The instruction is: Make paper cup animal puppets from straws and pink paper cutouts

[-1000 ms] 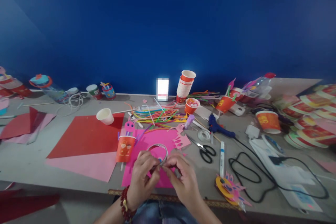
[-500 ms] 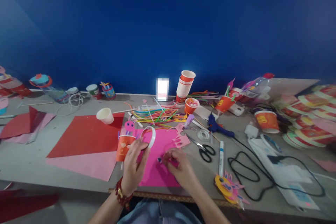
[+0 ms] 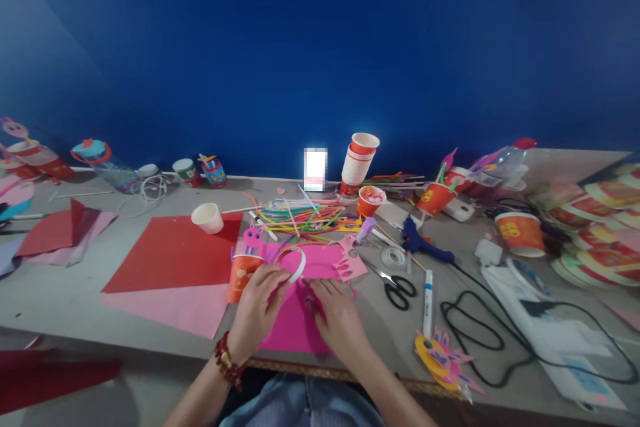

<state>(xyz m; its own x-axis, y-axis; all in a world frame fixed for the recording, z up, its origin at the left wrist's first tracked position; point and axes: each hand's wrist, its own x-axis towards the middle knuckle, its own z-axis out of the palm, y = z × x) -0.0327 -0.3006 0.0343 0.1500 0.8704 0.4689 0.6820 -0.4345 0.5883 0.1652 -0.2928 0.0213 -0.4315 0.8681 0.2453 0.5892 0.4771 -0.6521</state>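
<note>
My left hand (image 3: 257, 303) is closed, pinching a thin white ring (image 3: 300, 265) that looks like a narrow roll of tape. My right hand (image 3: 336, 312) rests low over a bright pink sheet (image 3: 285, 332), its fingers bent and close together. A tiny dark bit (image 3: 309, 304) shows by the right thumb; its kind is too small to tell. Just beyond the left hand stands an orange paper cup (image 3: 239, 279) with a pink bug-like figure (image 3: 253, 237) rising from it. A light pink cut-out piece (image 3: 351, 265) lies at the sheet's far right corner.
Black-handled scissors (image 3: 397, 292), a clear tape roll (image 3: 393, 257), a marker (image 3: 428, 303) and a blue glue gun (image 3: 420, 243) with its cord lie rightward. Red paper (image 3: 175, 253) and a white cup (image 3: 207, 218) are leftward. Coloured sticks (image 3: 295, 217) and stacked cups (image 3: 357, 163) stand behind.
My right hand has shifted from a raised pinch to lying flatter over the pink sheet, fingers reaching further forward. The white ring has tilted lower. The whole view has moved slightly.
</note>
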